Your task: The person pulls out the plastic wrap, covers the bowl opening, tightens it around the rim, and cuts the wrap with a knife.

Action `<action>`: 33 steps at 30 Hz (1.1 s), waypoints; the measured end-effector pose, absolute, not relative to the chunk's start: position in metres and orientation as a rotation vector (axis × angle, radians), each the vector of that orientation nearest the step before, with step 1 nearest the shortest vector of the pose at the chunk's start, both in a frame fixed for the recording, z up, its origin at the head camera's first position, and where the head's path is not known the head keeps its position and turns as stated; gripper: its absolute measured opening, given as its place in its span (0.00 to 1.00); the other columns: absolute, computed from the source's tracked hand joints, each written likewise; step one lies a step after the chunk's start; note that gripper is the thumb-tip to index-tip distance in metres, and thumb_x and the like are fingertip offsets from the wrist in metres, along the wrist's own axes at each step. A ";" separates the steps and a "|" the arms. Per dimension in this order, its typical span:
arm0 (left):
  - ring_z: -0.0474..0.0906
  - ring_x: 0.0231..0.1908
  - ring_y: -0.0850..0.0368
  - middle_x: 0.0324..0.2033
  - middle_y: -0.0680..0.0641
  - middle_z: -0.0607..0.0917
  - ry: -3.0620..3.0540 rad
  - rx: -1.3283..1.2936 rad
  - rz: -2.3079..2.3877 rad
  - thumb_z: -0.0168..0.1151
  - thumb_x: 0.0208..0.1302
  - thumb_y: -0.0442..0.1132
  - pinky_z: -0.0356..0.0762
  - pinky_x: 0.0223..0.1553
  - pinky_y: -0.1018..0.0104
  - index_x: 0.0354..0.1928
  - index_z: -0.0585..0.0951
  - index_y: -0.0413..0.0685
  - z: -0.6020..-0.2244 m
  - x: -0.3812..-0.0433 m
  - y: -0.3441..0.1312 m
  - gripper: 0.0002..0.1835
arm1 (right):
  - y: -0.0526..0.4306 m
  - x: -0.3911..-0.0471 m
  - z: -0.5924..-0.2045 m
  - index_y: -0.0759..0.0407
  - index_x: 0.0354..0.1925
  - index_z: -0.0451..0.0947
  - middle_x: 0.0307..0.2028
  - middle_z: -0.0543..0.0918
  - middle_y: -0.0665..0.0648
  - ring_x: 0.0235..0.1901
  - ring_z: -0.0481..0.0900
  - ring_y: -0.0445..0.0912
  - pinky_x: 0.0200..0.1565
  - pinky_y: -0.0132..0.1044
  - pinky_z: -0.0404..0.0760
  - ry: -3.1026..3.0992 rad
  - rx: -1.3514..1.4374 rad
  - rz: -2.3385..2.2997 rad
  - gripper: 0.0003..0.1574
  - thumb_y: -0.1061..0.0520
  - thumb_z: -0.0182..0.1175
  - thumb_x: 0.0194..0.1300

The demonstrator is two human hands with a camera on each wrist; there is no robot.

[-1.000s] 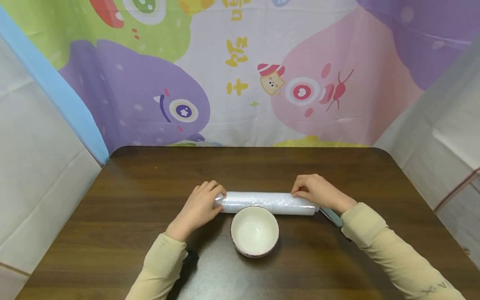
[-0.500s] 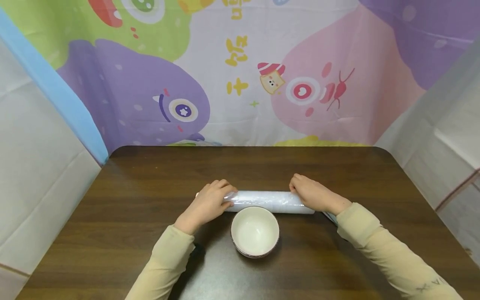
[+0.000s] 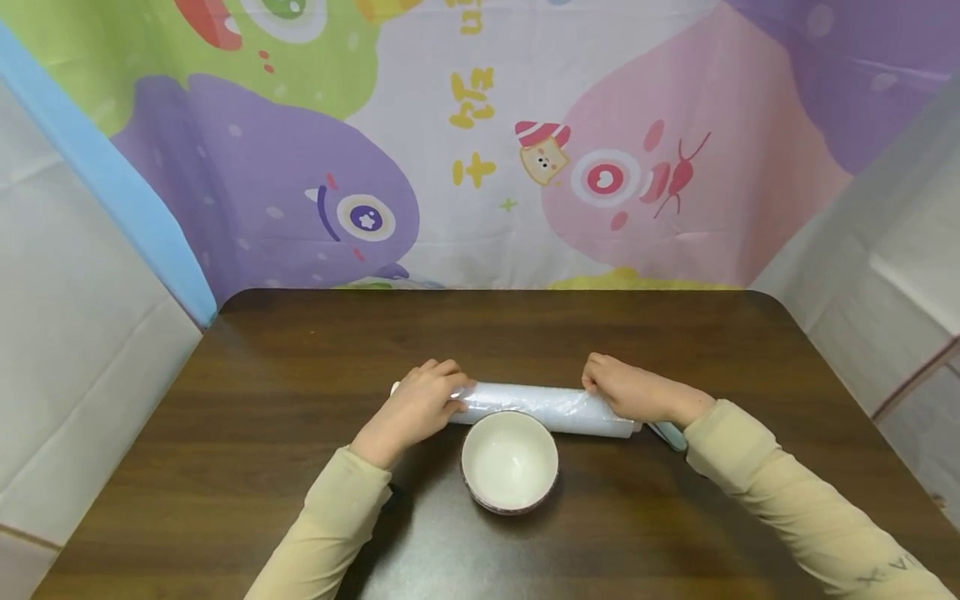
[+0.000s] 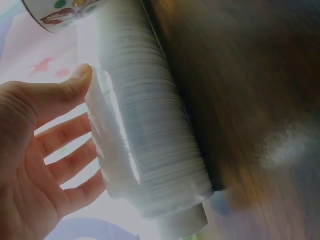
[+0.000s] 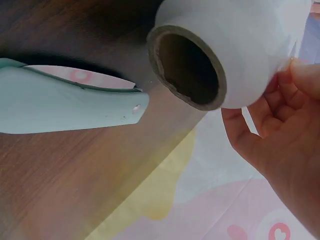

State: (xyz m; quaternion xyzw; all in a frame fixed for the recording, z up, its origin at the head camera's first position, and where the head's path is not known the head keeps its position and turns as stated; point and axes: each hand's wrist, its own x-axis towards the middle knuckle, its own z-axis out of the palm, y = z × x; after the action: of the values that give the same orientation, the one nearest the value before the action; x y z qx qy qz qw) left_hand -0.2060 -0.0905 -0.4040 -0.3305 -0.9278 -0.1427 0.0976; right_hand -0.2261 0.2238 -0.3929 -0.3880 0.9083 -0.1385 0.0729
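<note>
A roll of plastic wrap (image 3: pixel 536 407) lies crosswise on the table, its right end slightly nearer to the person. Just in front stands a bowl (image 3: pixel 510 462), white inside; its patterned outside shows in the left wrist view. My left hand (image 3: pixel 416 408) is at the roll's left end. In the left wrist view its thumb (image 4: pixel 82 77) pinches the film's edge, the other fingers partly behind the film. At the right end my right hand (image 3: pixel 637 392) pinches the film between thumb and curled fingers. The open cardboard core (image 5: pixel 217 82) faces the right wrist camera.
A pale green handle (image 3: pixel 671 437) with a shiny blade-like strip lies on the table beside the roll's right end, partly under the right forearm. Behind the brown table (image 3: pixel 315 333) hangs a cartoon-printed curtain (image 3: pixel 480 233). Pale walls stand at both sides.
My left hand has slid a little to the right along the roll. My right hand's fingers have curled more tightly at the film. The roll's right end has swung slightly toward the person.
</note>
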 end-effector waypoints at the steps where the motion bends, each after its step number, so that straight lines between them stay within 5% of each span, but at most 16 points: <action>1: 0.75 0.38 0.50 0.38 0.50 0.81 -2.743 -0.978 -0.417 0.67 0.51 0.38 0.73 0.39 0.56 0.42 0.82 0.49 -0.404 -0.206 -0.091 0.13 | 0.224 -0.226 -0.392 0.57 0.29 0.61 0.29 0.62 0.50 0.31 0.60 0.41 0.36 0.33 0.63 2.719 -1.171 -0.425 0.09 0.65 0.44 0.67; 12: 0.75 0.41 0.51 0.41 0.51 0.80 -2.783 -0.949 -0.477 0.67 0.52 0.40 0.73 0.41 0.55 0.43 0.82 0.52 -0.406 -0.207 -0.093 0.14 | 0.222 -0.227 -0.392 0.56 0.31 0.63 0.28 0.65 0.48 0.31 0.63 0.41 0.37 0.34 0.64 2.714 -1.105 -0.504 0.07 0.60 0.45 0.69; 20: 0.74 0.43 0.50 0.41 0.50 0.80 -2.821 -0.954 -0.489 0.66 0.52 0.39 0.71 0.44 0.55 0.43 0.81 0.51 -0.401 -0.209 -0.092 0.14 | 0.222 -0.229 -0.392 0.50 0.33 0.72 0.33 0.71 0.46 0.33 0.68 0.40 0.37 0.34 0.71 2.748 -1.179 -0.581 0.03 0.55 0.58 0.61; 33: 0.75 0.43 0.53 0.42 0.51 0.79 -2.813 -1.106 -0.554 0.63 0.56 0.37 0.74 0.45 0.61 0.44 0.80 0.49 -0.396 -0.212 -0.077 0.12 | 0.209 -0.227 -0.396 0.56 0.31 0.65 0.29 0.66 0.49 0.25 0.64 0.40 0.30 0.32 0.67 2.842 -1.058 -0.440 0.06 0.64 0.47 0.67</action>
State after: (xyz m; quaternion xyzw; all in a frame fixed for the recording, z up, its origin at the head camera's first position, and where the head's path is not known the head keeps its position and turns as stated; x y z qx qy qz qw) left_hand -0.2117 -0.0769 -0.3957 -0.3597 -0.9149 -0.1802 0.0343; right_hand -0.2267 0.2092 -0.3960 -0.3450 0.9268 -0.1433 0.0386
